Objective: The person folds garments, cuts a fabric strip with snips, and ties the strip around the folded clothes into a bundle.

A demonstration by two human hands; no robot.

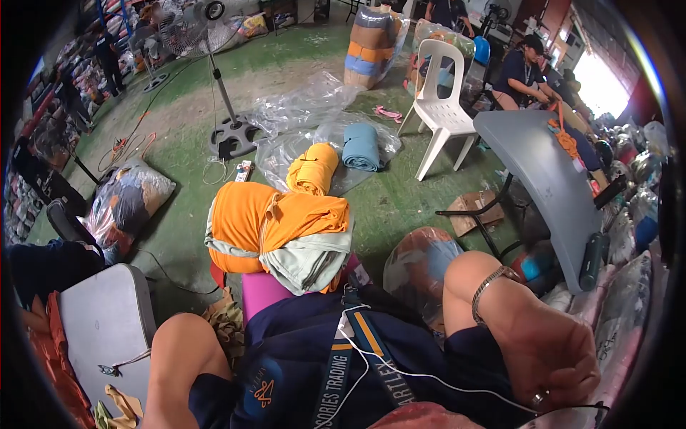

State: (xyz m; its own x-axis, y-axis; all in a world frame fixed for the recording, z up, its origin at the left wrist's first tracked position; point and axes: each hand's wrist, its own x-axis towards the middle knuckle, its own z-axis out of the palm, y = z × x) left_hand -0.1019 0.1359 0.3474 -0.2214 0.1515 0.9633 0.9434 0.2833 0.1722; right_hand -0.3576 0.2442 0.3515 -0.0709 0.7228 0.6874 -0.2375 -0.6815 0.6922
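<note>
My right hand (554,350) is raised close to the camera at the lower right, fingers curled in, with a ring and a wrist band. What its fingertips hold, if anything, is hidden. A thin white cable (457,382) runs across my chest toward it, near a dark eyeglass-like rim (597,407). Of my left arm only the bent forearm shows at the lower left; the hand is out of frame. In front of my body, above my pink-clad legs, sits a bundle of orange and pale grey-green cloth (275,229), tied round the middle. Neither visible arm touches it.
Yellow (313,169) and blue cloth rolls (361,147) lie on clear plastic sheeting (304,107). Around them stand a fan (232,132), a white chair (444,114) and a grey table (536,179). A stuffed plastic bag (132,200) rests left. Co-workers are at several edges.
</note>
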